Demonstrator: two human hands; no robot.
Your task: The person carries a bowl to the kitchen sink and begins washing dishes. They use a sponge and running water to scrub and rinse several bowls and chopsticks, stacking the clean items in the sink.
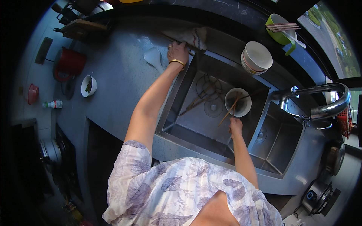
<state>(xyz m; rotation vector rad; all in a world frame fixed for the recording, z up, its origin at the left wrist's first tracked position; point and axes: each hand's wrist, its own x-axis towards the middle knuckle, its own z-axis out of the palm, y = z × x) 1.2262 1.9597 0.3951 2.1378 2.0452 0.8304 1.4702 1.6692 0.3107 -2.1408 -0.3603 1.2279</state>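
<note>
My left hand [178, 52] is on the counter at the back left corner of the sink, over a thin stick-like thing beside a striped cloth [195, 36]; its grip is partly hidden. A white rice paddle [153, 58] lies to its left. My right hand [236, 127] is low in the large sink basin [195, 128], closed on a chopstick whose far end reaches a white bowl [246, 110]. More chopsticks [226, 117] rest across that bowl. Left of it lie a round wire rack [201, 86] and other chopsticks [189, 108], near the drain strainer [213, 107].
Stacked bowls [258, 56] stand behind the sink, near a green container [278, 36] with chopsticks across it. The faucet [325, 111] arches at the right, by a smaller basin [277, 138]. A small bowl [89, 86] and a red kettle [70, 62] stand at the left.
</note>
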